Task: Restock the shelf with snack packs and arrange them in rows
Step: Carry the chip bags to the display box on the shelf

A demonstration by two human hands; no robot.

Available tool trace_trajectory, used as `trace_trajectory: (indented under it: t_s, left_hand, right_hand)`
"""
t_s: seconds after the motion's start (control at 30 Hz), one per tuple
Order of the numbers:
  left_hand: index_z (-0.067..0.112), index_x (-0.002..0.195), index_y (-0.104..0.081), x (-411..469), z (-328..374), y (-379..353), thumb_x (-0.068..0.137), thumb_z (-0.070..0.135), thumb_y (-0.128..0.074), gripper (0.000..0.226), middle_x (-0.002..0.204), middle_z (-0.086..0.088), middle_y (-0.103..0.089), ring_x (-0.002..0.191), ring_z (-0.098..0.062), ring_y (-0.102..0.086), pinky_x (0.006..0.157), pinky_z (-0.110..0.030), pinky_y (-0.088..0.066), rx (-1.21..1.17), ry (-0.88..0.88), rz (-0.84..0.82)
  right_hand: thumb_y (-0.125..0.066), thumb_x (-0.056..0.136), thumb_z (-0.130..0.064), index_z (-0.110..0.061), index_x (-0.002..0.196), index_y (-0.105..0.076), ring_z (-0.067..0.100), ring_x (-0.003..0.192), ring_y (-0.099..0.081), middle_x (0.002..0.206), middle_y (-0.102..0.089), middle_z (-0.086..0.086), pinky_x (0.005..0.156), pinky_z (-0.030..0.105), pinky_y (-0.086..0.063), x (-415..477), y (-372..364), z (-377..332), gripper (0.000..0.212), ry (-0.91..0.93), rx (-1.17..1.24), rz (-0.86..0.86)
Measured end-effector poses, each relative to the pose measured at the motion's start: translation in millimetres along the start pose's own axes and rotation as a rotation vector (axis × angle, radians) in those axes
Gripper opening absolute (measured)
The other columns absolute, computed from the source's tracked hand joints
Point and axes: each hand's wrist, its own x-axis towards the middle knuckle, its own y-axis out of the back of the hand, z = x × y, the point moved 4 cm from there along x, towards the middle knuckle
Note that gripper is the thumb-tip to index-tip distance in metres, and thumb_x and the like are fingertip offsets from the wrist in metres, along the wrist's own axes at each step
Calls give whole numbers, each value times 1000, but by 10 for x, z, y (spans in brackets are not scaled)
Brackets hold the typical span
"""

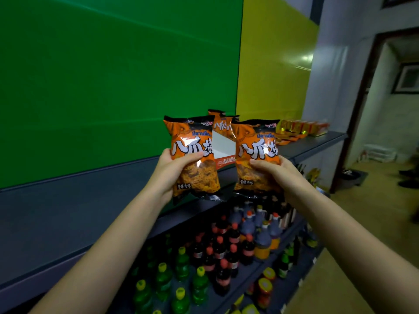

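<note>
My left hand [173, 168] grips an orange snack pack [192, 141] by its lower left side, thumb across the front. My right hand [275, 172] grips a second identical orange snack pack [257, 143] by its lower right side. Both packs are upright and held side by side above the front edge of the grey top shelf [68, 214]. Between and behind them stands a cardboard box [223, 148] with more orange snack packs [221, 123] sticking out of its top.
Yellow and orange packets [301, 129] lie at the far right end of the top shelf. The lower shelf holds green bottles [181, 264], dark cola bottles [221, 250] and sauce bottles [263, 232]. A green and yellow wall panel backs the shelf; a doorway is at the right.
</note>
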Motion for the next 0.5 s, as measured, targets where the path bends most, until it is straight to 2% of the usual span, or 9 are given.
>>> trace_trajectory:
  t_s: [0.13, 0.4, 0.5]
  left_hand:
    - [13, 126, -48, 377, -164, -426, 70, 18, -77, 63, 113, -9, -68, 95, -24, -68, 79, -37, -56, 7, 6, -1]
    - [11, 126, -49, 1348, -276, -1122, 72, 19, -75, 61, 110, -9, -69, 91, -21, -69, 61, -26, -58, 34, -40, 15]
    - [9, 126, -49, 1724, -263, -1362, 73, 16, -75, 59, 111, -11, -69, 88, -20, -70, 58, -24, -57, 22, -75, 51]
  right_hand:
    - [-75, 74, -27, -14, 123, -53, 24, 96, -67, 111, -68, 7, 82, 34, -54, 417, 412, 109, 55, -15, 6, 8]
    - [-74, 76, -28, -14, 121, -56, 24, 95, -68, 110, -70, 7, 79, 33, -55, 1566, 960, 218, 51, 10, 56, -13]
    - [-75, 74, -32, -14, 127, -52, 24, 96, -68, 114, -68, 7, 82, 36, -55, 2020, 1115, 198, 61, 23, 32, -55]
